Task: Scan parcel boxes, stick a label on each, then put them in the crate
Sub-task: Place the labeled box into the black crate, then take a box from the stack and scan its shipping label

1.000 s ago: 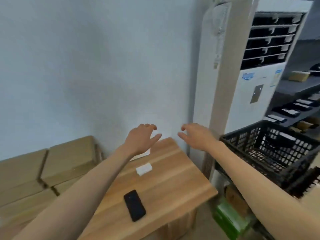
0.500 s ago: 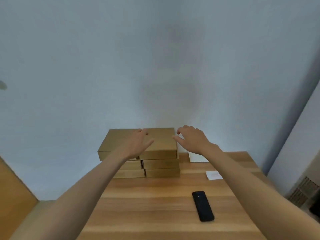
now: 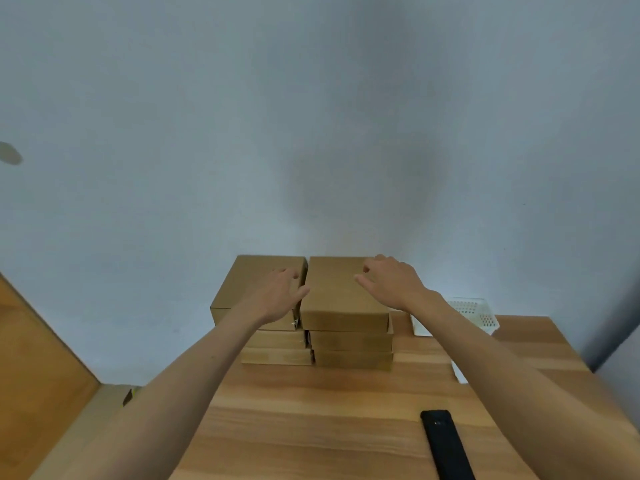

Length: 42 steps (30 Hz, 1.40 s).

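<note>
Boxes (image 3: 341, 296) are plain brown cardboard, flat, lidded, no labels showing on any of them. You've got two stacks side by side at the back of the counter (image 3: 311, 427), against the wall, three high each, so six total. Your left hand (image 3: 280, 296) sits at the seam between the two top boxes, fingers loosely spread, not gripping anything. Your right hand (image 3: 389, 282) rests over the right top box with fingers bent down onto the lid, no real grip yet. One black handheld device (image 3: 446, 445) near you, one white basket (image 3: 474, 315) on the right.
</note>
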Available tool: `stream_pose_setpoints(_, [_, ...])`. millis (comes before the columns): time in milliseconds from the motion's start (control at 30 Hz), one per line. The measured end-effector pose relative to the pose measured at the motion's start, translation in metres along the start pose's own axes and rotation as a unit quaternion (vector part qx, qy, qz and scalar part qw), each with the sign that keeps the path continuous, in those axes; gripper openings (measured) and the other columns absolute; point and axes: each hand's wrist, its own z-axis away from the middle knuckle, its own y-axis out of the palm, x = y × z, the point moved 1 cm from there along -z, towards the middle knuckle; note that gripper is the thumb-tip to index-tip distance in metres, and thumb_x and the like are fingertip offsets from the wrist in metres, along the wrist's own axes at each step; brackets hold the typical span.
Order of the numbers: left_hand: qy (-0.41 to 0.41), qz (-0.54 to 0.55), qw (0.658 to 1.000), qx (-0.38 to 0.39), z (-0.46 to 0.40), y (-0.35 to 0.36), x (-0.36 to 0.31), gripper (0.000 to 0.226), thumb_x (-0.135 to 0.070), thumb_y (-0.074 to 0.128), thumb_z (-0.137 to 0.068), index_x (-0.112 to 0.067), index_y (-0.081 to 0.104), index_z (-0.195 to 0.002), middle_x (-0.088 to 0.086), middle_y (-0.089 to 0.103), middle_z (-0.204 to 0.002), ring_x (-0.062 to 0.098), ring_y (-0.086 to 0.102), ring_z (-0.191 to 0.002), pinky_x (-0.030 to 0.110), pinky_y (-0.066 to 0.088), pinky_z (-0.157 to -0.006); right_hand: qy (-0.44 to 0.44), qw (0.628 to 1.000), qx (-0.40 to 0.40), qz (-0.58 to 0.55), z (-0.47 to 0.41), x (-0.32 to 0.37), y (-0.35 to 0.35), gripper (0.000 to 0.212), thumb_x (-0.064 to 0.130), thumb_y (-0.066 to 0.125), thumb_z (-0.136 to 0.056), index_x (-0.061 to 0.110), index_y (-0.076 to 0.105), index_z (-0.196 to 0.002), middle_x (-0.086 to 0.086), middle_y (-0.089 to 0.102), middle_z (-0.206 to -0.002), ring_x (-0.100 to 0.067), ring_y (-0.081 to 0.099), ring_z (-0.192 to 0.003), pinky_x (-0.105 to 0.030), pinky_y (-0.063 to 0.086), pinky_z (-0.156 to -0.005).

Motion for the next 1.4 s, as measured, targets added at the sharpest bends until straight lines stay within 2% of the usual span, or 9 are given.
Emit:
stream_pose_setpoints(233, [-0.044, 0.035, 0.998, 0.042, -0.059, 0.056, 0.019, 0.054, -0.050, 0.044, -0.104, -0.015, 0.047, -0.146, 0.003, 0.057, -0.139, 0.018, 0.060, -0.107, 0.035, 0.048, -0.088, 0.074, 0.996, 0.043, -0.007, -0.033, -0.026, 0.050, 0.039, 0.046, 0.040, -0.105, 0.013, 0.059, -0.111, -0.008, 0.063, -0.113, -0.026, 0.058, -0.099, -0.042, 0.048, -0.089])
stream_pose_setpoints(467, [-0.074, 0.038, 0.992, 0.098, -0.101, 0.114, 0.052, 0.060, -0.053, 0.045, -0.102, -0.013, 0.046, -0.146, 0.007, 0.064, -0.131, 0.027, 0.062, -0.113, 0.042, 0.054, -0.092, 0.160, 0.983, 0.083, -0.025, -0.049, -0.054, 0.106, 0.044, 0.046, 0.037, -0.105, 0.009, 0.057, -0.118, -0.010, 0.057, -0.115, -0.030, 0.057, -0.107, -0.041, 0.046, -0.084])
stream_pose_setpoints(633, [-0.094, 0.063, 0.989, 0.093, -0.128, 0.144, 0.060, 0.067, -0.052, 0.049, -0.101, -0.007, 0.041, -0.150, 0.012, 0.062, -0.131, 0.030, 0.063, -0.110, 0.042, 0.054, -0.088, 0.199, 0.974, 0.105, -0.039, -0.056, -0.075, 0.140, 0.050, 0.048, 0.037, -0.105, 0.007, 0.050, -0.132, -0.014, 0.055, -0.128, -0.033, 0.054, -0.116, -0.045, 0.048, -0.091])
stream_pose_setpoints(733, [-0.127, 0.101, 0.984, 0.075, -0.141, 0.159, 0.064, 0.060, -0.050, 0.053, -0.100, -0.005, 0.049, -0.140, 0.012, 0.062, -0.128, 0.032, 0.061, -0.110, 0.043, 0.054, -0.089, 0.227, 0.964, 0.101, -0.095, -0.062, -0.086, 0.161, 0.054, 0.052, 0.041, -0.103, 0.006, 0.049, -0.130, -0.014, 0.056, -0.129, -0.033, 0.057, -0.114, -0.046, 0.048, -0.091])
stream_pose_setpoints(867, [-0.142, 0.099, 0.983, 0.058, -0.148, 0.174, 0.061, 0.045, -0.045, 0.056, -0.100, -0.004, 0.056, -0.118, 0.008, 0.064, -0.106, 0.032, 0.061, -0.098, 0.039, 0.051, -0.078, 0.266, 0.943, 0.101, -0.176, -0.067, -0.097, 0.185, 0.060, 0.054, 0.048, -0.100, 0.004, 0.045, -0.134, -0.013, 0.058, -0.129, -0.032, 0.058, -0.114, -0.046, 0.050, -0.094])
stream_pose_setpoints(1067, [-0.181, 0.150, 0.970, 0.058, -0.150, 0.189, 0.052, 0.066, -0.039, 0.064, -0.097, 0.008, 0.044, -0.138, 0.023, 0.059, -0.133, 0.040, 0.053, -0.124, 0.044, 0.045, -0.095, 0.337, 0.856, 0.096, -0.381, -0.059, -0.105, 0.206, 0.084, 0.064, 0.057, -0.092, 0.005, 0.039, -0.149, -0.007, 0.050, -0.148, -0.027, 0.049, -0.134, -0.047, 0.043, -0.111])
stream_pose_setpoints(1200, [-0.189, 0.226, 0.953, 0.065, -0.141, 0.187, 0.051, 0.076, -0.036, 0.065, -0.098, -0.001, 0.029, -0.155, 0.018, 0.048, -0.150, 0.035, 0.046, -0.137, 0.041, 0.041, -0.109, 0.333, 0.841, 0.070, -0.421, -0.050, -0.106, 0.205, 0.068, 0.054, 0.060, -0.095, 0.006, 0.045, -0.141, -0.003, 0.057, -0.136, -0.024, 0.053, -0.127, -0.041, 0.045, -0.108])
stream_pose_setpoints(1300, [-0.193, 0.272, 0.940, 0.071, -0.127, 0.186, 0.054, 0.072, -0.036, 0.067, -0.096, -0.007, 0.034, -0.153, 0.014, 0.051, -0.148, 0.032, 0.049, -0.135, 0.041, 0.043, -0.110, 0.333, 0.830, 0.065, -0.443, -0.032, -0.108, 0.203, 0.070, 0.055, 0.062, -0.093, 0.006, 0.046, -0.141, -0.003, 0.058, -0.137, -0.023, 0.054, -0.128, -0.042, 0.046, -0.108])
stream_pose_setpoints(1400, [-0.190, 0.300, 0.933, 0.064, -0.101, 0.187, 0.051, 0.073, -0.038, 0.068, -0.096, -0.009, 0.035, -0.154, 0.010, 0.052, -0.147, 0.028, 0.051, -0.132, 0.043, 0.044, -0.111, 0.315, 0.836, 0.052, -0.447, -0.003, -0.103, 0.196, 0.055, 0.047, 0.062, -0.097, 0.010, 0.051, -0.137, 0.003, 0.060, -0.129, -0.018, 0.056, -0.122, -0.028, 0.044, -0.094])
